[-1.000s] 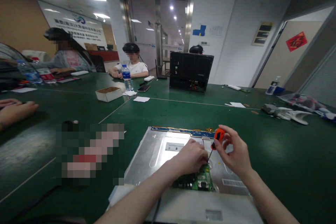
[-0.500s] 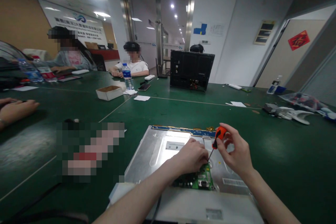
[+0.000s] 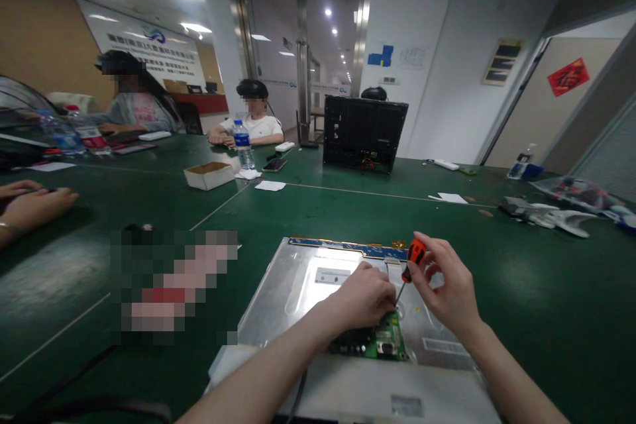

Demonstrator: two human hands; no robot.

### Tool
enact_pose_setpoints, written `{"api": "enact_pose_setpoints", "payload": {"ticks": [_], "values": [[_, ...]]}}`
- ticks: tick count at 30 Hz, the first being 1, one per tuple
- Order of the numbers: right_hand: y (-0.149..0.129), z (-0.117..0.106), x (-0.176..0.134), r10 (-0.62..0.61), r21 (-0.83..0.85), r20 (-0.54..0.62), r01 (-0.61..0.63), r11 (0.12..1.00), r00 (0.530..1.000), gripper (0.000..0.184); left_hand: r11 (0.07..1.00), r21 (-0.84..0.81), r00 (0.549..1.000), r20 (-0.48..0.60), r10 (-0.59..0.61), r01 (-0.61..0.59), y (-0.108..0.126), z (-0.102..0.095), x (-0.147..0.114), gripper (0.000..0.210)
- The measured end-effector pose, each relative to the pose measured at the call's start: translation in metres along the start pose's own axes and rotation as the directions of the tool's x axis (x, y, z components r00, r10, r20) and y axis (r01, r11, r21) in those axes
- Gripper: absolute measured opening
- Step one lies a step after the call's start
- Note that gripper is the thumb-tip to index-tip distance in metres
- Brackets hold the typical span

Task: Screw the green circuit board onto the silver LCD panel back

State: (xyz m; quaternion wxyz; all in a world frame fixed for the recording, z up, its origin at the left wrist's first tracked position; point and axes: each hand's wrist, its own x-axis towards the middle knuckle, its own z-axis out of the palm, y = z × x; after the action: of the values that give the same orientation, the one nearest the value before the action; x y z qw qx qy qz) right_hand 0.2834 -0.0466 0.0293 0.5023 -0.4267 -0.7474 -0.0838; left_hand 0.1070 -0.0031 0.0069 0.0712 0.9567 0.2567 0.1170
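My right hand [image 3: 450,281] grips the orange-and-black handle of a screwdriver [image 3: 413,261]. Its thin shaft slants down and left, the tip at the upper corner of a green circuit board [image 3: 390,338]. Beside that tip, my left hand [image 3: 365,295] rests with curled fingers over the board's edge; whatever they pinch is hidden. The board sits on the back of a silver metal display panel [image 3: 268,295], which lies flat on the table. A blue strip board [image 3: 338,247] runs along the panel's far edge, with a flat cable [image 3: 392,264] near its right part.
The green table [image 3: 536,291] carries an open white box [image 3: 209,177], a water bottle [image 3: 242,146], a phone [image 3: 274,164] and a black monitor housing [image 3: 365,132]. Another person's hands [image 3: 37,209] are at the left edge. Two people sit across. White-and-grey parts [image 3: 546,215] lie at right.
The view has shifted very slightly. Both hands and the screwdriver keep nearly the same place on the board; the handle is tilted almost as before.
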Motion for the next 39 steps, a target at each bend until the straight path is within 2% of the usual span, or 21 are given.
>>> {"api": "enact_pose_setpoints", "payload": {"ticks": [7,12,21,25,31,39], "values": [[0.0057,0.0019,-0.0047,0.041,-0.009,-0.016,-0.042,0.999,0.999,0.035,1.000,-0.017,1.000,-0.008,0.002,-0.002,-0.0003,0.0004,-0.0008,0.006],[0.0063,0.0003,-0.0013,-0.013,0.010,-0.036,0.014,1.000,0.999,0.031,1.000,-0.021,1.000,-0.001,0.009,-0.009,-0.0017,0.0019,-0.0002,0.005],[0.0011,-0.0007,0.0004,0.012,0.019,0.013,-0.013,1.000,1.000,0.043,0.999,-0.032,1.000,0.002,0.011,-0.010,-0.0015,-0.0004,-0.0002,0.007],[0.0020,-0.0012,-0.0001,0.031,0.023,0.014,-0.031,0.999,0.999,0.041,1.000,-0.029,1.000,0.012,0.012,-0.011,-0.0008,-0.0022,-0.0005,0.008],[0.0034,-0.0027,0.0020,-0.005,0.000,-0.010,0.005,1.000,1.000,0.036,0.999,-0.032,1.000,-0.010,0.017,-0.018,-0.0011,-0.0013,-0.0006,0.010],[-0.0020,-0.0020,0.0024,0.006,0.017,0.008,-0.006,1.000,1.000,0.046,0.998,-0.059,0.999,-0.016,0.036,-0.037,-0.0016,-0.0019,-0.0013,0.010]]}}
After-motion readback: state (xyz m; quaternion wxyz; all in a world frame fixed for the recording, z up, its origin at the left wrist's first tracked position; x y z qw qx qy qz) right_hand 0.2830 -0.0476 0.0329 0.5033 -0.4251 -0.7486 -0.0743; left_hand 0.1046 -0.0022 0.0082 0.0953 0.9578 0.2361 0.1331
